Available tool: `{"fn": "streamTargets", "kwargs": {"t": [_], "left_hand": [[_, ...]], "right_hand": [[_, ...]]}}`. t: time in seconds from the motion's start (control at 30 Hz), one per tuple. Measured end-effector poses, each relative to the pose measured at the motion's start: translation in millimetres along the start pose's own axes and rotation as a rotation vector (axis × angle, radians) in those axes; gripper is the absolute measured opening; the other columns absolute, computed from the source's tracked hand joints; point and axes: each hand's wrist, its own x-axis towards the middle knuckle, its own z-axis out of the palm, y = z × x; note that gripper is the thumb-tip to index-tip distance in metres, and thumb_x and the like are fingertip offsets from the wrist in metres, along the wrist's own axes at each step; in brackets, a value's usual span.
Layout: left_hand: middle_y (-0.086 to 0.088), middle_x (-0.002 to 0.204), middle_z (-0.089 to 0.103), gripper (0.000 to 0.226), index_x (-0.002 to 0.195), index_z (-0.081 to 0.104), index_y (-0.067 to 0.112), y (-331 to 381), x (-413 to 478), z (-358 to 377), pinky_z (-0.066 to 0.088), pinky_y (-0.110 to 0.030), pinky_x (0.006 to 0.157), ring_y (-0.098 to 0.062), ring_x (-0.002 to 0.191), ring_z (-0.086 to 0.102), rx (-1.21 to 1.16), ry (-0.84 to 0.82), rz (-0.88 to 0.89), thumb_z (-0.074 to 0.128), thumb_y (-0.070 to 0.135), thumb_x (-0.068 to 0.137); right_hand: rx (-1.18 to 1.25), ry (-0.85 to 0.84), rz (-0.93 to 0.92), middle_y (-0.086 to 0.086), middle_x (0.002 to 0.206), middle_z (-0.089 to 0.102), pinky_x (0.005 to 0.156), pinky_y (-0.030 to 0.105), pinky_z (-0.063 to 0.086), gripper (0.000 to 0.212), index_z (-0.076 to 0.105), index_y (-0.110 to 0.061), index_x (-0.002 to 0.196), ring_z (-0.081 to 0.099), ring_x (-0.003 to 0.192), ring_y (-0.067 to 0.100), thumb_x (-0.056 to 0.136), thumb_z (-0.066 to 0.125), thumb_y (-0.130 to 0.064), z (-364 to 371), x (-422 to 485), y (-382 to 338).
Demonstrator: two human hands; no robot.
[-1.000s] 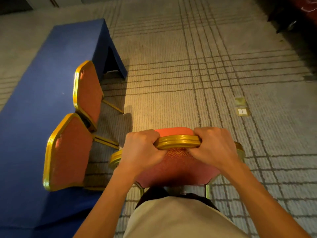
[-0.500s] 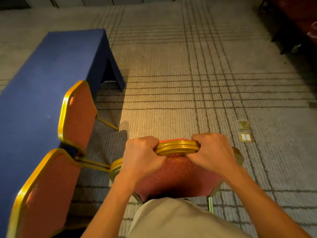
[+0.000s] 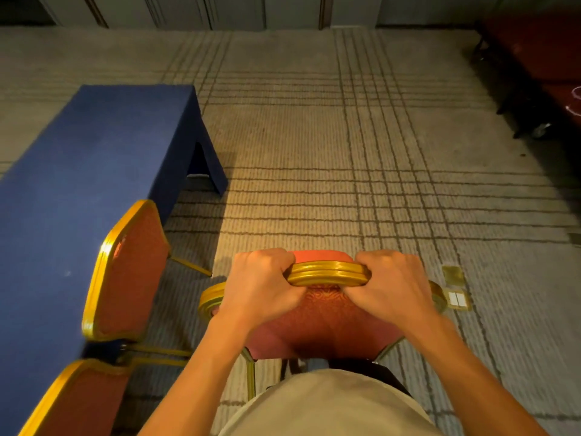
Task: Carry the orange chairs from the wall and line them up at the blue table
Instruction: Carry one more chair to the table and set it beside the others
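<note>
Since my left hand [image 3: 261, 284] and right hand [image 3: 396, 286] curl their fingers round the top rail of the orange chair [image 3: 327, 322], near the blue tabletop [image 3: 78, 171], I judge it stiff, fairly heavy; that rail suits.

Banquet hall in a hotel-style venue: gold-framed orange chairs [image 3: 125, 272] stand along the edge of a blue-draped table [image 3: 78, 171] on beige lined carpet [image 3: 314, 152], panelled partition walls [image 3: 235, 11] behind.

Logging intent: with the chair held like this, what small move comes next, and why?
Probably step forward, then swing it left: left hand and right hand grip the top rail of the carried chair; the nearer chair and farther chair stand along the blue table, with free edge beyond.
</note>
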Motion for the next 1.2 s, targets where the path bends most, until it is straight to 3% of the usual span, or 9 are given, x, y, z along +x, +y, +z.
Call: {"fn": "streamTargets", "kwargs": {"t": [0.13,0.27,0.43,0.57,0.67,0.77,0.9,1.0,1.2], "left_hand": [[0.004,0.051,0.049,0.041,0.057,0.032,0.028,-22.5,42.0,17.3,0.030,-0.028,0.046,-0.019,0.047,0.051,0.015,-0.032,-0.029,0.072,0.035,0.064],[0.003,0.050,0.048,0.033,0.057,0.030,0.029,-48.4,85.8,26.4,0.027,-0.027,0.047,-0.019,0.046,0.050,0.036,0.002,-0.080,0.060,0.040,0.065],[0.014,0.050,0.024,0.033,0.057,0.030,0.031,-86.4,157.3,46.0,0.023,-0.026,0.050,-0.015,0.045,0.047,0.092,-0.016,-0.195,0.060,0.040,0.067],[0.013,0.049,0.028,0.036,0.053,0.039,0.025,-119.4,206.8,53.3,0.029,-0.028,0.046,-0.011,0.045,0.042,0.155,-0.010,-0.315,0.070,0.036,0.067],[0.013,0.049,0.027,0.042,0.054,0.032,0.029,-135.0,240.7,55.4,0.029,-0.028,0.046,-0.012,0.044,0.042,0.181,0.022,-0.378,0.072,0.036,0.066],[0.013,0.049,0.022,0.052,0.054,0.023,0.031,-153.9,272.8,50.8,0.024,-0.027,0.048,-0.011,0.045,0.035,0.242,0.074,-0.417,0.075,0.034,0.065],[0.010,0.049,0.034,0.036,0.052,0.039,0.021,-188.1,297.5,51.8,0.030,-0.029,0.044,-0.015,0.043,0.041,0.216,0.077,-0.474,0.071,0.031,0.064],[0.005,0.048,0.042,0.030,0.052,0.040,0.020,-219.1,300.6,58.0,0.028,-0.029,0.044,-0.016,0.043,0.041,0.209,0.102,-0.526,0.065,0.031,0.065],[0.009,0.047,0.022,0.036,0.052,0.027,0.023,-298.4,338.9,44.7,0.015,-0.024,0.048,-0.014,0.044,0.028,0.221,0.167,-0.634,0.059,0.033,0.066]], "right_hand": [[-0.003,-0.004,-0.007,0.002,0.059,0.066,0.053,0.029,0.038,0.035,0.057,-0.022,0.061,0.066,0.058,0.031,0.066,0.051,-0.056,19.0,52.4,17.5],[0.006,-0.050,-0.045,0.000,0.061,0.068,0.052,0.031,0.043,0.036,0.060,-0.022,0.062,0.067,0.060,0.031,0.066,0.051,-0.057,37.7,115.6,29.4],[0.072,-0.111,-0.132,-0.001,0.062,0.068,0.054,0.031,0.039,0.032,0.056,-0.024,0.059,0.067,0.063,0.030,0.068,0.055,-0.055,63.0,216.0,53.6],[0.070,-0.188,-0.226,0.000,0.064,0.070,0.056,0.033,0.044,0.032,0.060,-0.025,0.062,0.069,0.066,0.030,0.069,0.057,-0.056,74.5,298.5,59.5],[0.056,-0.186,-0.310,0.002,0.065,0.070,0.055,0.034,0.046,0.033,0.064,-0.023,0.065,0.069,0.067,0.033,0.068,0.059,-0.055,80.4,350.3,63.6],[0.067,-0.201,-0.363,0.002,0.067,0.071,0.056,0.033,0.042,0.031,0.063,-0.024,0.066,0.069,0.069,0.033,0.068,0.059,-0.055,82.0,398.1,58.8],[0.059,-0.247,-0.443,-0.001,0.071,0.072,0.058,0.034,0.045,0.034,0.064,-0.023,0.069,0.069,0.071,0.029,0.069,0.055,-0.055,100.3,449.9,45.6],[0.029,-0.275,-0.488,0.000,0.070,0.071,0.057,0.036,0.047,0.035,0.061,-0.021,0.066,0.070,0.072,0.030,0.067,0.052,-0.055,122.8,480.8,28.9],[0.002,-0.338,-0.557,0.000,0.076,0.074,0.062,0.035,0.047,0.032,0.063,-0.024,0.070,0.071,0.078,0.031,0.065,0.055,-0.054,153.0,569.5,-22.9]]}}
